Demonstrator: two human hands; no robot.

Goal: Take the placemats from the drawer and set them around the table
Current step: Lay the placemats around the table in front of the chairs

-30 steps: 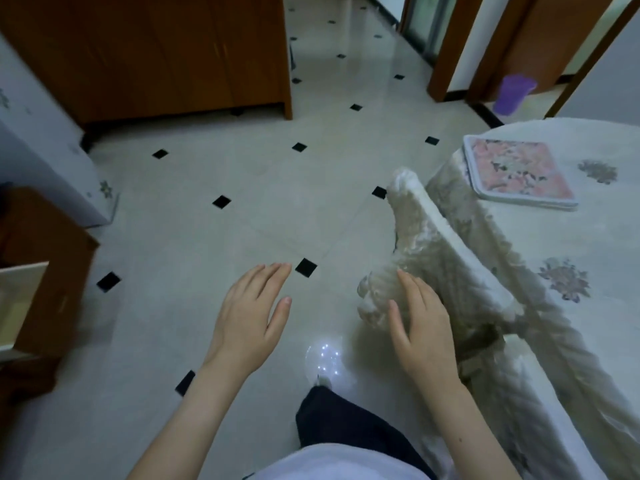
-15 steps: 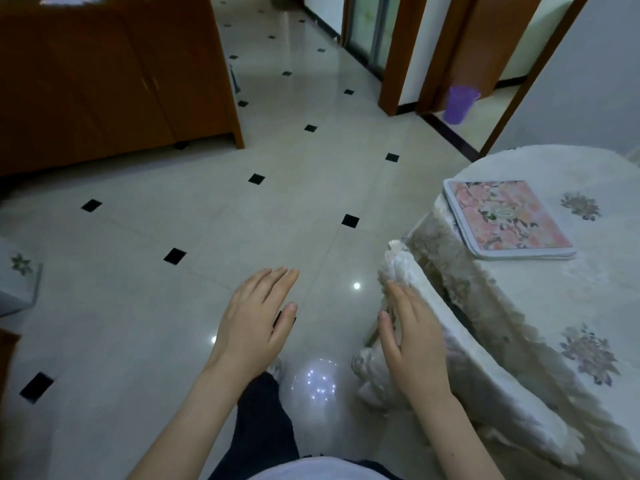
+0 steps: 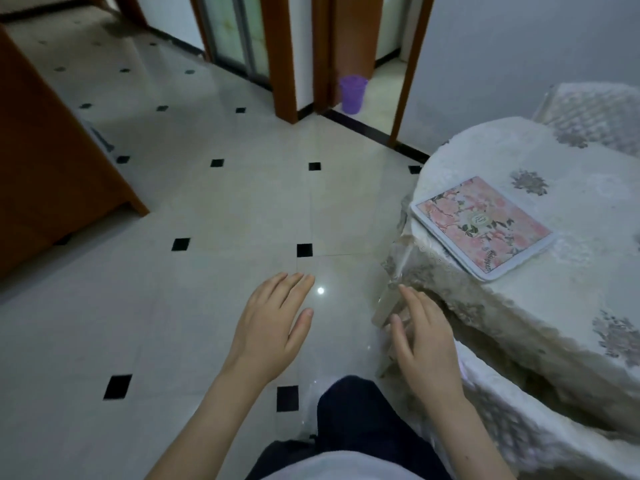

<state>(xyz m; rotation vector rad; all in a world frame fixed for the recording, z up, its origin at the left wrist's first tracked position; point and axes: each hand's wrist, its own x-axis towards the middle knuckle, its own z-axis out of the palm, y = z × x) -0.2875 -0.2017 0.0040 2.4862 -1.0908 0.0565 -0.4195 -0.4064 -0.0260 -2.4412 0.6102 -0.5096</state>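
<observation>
View swung right; placemat [image 3: 483, 227] nearer

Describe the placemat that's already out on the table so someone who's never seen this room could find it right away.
Start at the round table on the right, draped in a pale lace cloth with scattered grey flower motifs. Near its left edge lies the placemat, flat and turned at an angle. It is the only pink thing there: a rectangle printed with pink flowers inside a light border.

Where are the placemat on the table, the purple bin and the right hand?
placemat [image 3: 482, 226]: head view, middle of its floral face.
purple bin [image 3: 353, 94]: head view, front of its wall.
right hand [image 3: 426, 336]: head view, back of the hand.
</observation>
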